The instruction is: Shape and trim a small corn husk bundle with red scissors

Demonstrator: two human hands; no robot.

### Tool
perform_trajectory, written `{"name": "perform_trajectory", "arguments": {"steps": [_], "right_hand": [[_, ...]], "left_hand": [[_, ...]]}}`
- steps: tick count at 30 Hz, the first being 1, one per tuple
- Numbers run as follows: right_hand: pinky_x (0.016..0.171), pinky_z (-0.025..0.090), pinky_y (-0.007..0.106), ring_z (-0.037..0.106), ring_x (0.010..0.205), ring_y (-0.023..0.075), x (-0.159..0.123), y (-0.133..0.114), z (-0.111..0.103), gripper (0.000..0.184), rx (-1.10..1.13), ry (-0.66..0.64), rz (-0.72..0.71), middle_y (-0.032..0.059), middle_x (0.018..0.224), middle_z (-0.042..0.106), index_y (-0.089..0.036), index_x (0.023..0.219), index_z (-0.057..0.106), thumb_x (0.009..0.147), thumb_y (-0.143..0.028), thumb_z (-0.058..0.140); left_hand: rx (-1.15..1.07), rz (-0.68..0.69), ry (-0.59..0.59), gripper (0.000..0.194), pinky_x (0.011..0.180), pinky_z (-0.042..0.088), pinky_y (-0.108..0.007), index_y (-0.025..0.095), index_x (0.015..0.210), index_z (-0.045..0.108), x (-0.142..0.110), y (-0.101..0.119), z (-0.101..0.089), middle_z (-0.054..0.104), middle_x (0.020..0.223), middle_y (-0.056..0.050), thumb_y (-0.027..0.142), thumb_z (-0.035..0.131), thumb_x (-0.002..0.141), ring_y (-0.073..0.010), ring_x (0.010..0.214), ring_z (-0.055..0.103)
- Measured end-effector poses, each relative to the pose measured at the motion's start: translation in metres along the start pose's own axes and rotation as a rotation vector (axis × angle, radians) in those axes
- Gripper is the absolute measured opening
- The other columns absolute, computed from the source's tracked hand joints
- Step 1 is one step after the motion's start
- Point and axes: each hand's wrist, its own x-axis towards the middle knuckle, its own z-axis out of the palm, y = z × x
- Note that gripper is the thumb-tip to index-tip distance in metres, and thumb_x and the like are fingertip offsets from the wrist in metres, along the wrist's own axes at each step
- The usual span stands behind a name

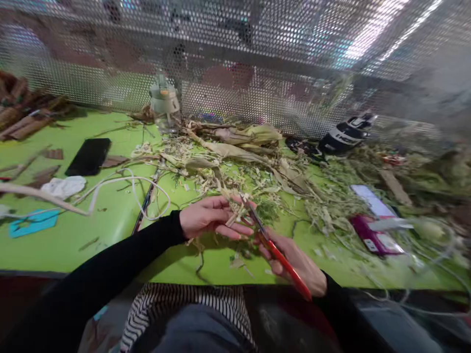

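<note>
My left hand is palm up near the middle of the table. Short pale pieces of dried plant stem lie between its thumb and half-curled fingers. My right hand grips red-handled snips, whose pointed metal blades reach up and left to the left hand's fingertips, beside the stem pieces. Whether the blades touch a stem I cannot tell. Just beyond the blades sits a tuft of fine green sprigs. Dry husks and loose clippings are strewn behind both hands.
A black phone, white cable and blue card lie at left. At the back stand a clear bottle and a perforated metal screen. A dark bottle and a magenta packet are at right among dried plants.
</note>
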Motion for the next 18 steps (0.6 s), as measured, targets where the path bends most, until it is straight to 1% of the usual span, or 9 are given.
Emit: {"name": "perform_trajectory", "arguments": {"steps": [4, 7, 9, 10, 12, 14, 18], "right_hand": [[0.047, 0.032, 0.023, 0.039, 0.055, 0.0107, 0.0012, 0.0075, 0.0009, 0.035, -0.041, 0.014, -0.006, -0.0017, 0.067, 0.048, -0.02, 0.089, 0.048, 0.069, -0.045, 0.06], [0.047, 0.033, 0.024, 0.039, 0.055, 0.0111, 0.0012, 0.0074, 0.0026, 0.035, -0.019, -0.001, -0.024, -0.0014, 0.067, 0.048, -0.02, 0.09, 0.049, 0.071, -0.047, 0.059], [0.046, 0.033, 0.024, 0.04, 0.055, 0.0113, 0.0011, 0.0053, 0.0036, 0.036, 0.015, -0.019, -0.026, -0.0007, 0.069, 0.049, -0.02, 0.092, 0.049, 0.072, -0.049, 0.058], [0.046, 0.034, 0.024, 0.041, 0.055, 0.0115, 0.0011, 0.0041, 0.0039, 0.038, 0.031, -0.027, -0.026, -0.0003, 0.07, 0.05, -0.02, 0.092, 0.049, 0.072, -0.051, 0.057], [0.047, 0.036, 0.024, 0.042, 0.056, 0.0119, 0.0013, 0.0019, 0.0042, 0.039, 0.047, -0.039, -0.035, 0.0007, 0.073, 0.052, -0.02, 0.091, 0.05, 0.07, -0.052, 0.058], [0.048, 0.038, 0.025, 0.045, 0.058, 0.0126, 0.0015, 0.0008, 0.0041, 0.038, 0.042, -0.043, -0.052, 0.0016, 0.075, 0.054, -0.02, 0.091, 0.052, 0.069, -0.049, 0.058], [0.047, 0.039, 0.023, 0.049, 0.059, 0.0131, 0.0007, 0.0024, 0.005, 0.029, 0.021, -0.027, -0.078, 0.0023, 0.078, 0.057, -0.02, 0.092, 0.053, 0.068, -0.036, 0.057]], "left_hand": [[0.083, -0.05, -0.02, 0.031, 0.063, 0.055, -0.016, 0.014, 0.112, 0.06, 0.0012, -0.0053, -0.0035, 0.07, 0.099, -0.011, 0.016, 0.062, 0.082, -0.017, 0.085, 0.071], [0.136, -0.052, -0.008, 0.035, 0.063, 0.055, -0.018, 0.015, 0.115, 0.059, 0.0022, -0.008, -0.0051, 0.071, 0.096, -0.011, 0.02, 0.063, 0.081, -0.0148, 0.081, 0.07], [0.167, -0.047, -0.004, 0.037, 0.064, 0.056, -0.02, 0.016, 0.116, 0.058, 0.0027, -0.0089, -0.0053, 0.072, 0.093, -0.01, 0.024, 0.065, 0.081, -0.015, 0.079, 0.07], [0.184, -0.042, 0.0, 0.036, 0.064, 0.056, -0.022, 0.016, 0.113, 0.059, 0.0029, -0.0091, -0.0052, 0.072, 0.091, -0.01, 0.027, 0.066, 0.08, -0.0153, 0.077, 0.07], [0.224, -0.03, 0.011, 0.031, 0.065, 0.056, -0.023, 0.013, 0.1, 0.062, 0.0032, -0.009, -0.0043, 0.072, 0.086, -0.009, 0.031, 0.069, 0.076, -0.0153, 0.075, 0.07], [0.262, -0.017, 0.02, 0.028, 0.066, 0.056, -0.025, 0.012, 0.088, 0.061, 0.0034, -0.0085, -0.0031, 0.071, 0.082, -0.008, 0.033, 0.072, 0.073, -0.0149, 0.073, 0.069], [0.316, 0.013, 0.041, 0.027, 0.064, 0.055, -0.026, 0.013, 0.083, 0.058, 0.0042, -0.0083, -0.0016, 0.069, 0.075, -0.005, 0.032, 0.073, 0.071, -0.0135, 0.067, 0.066]]}}
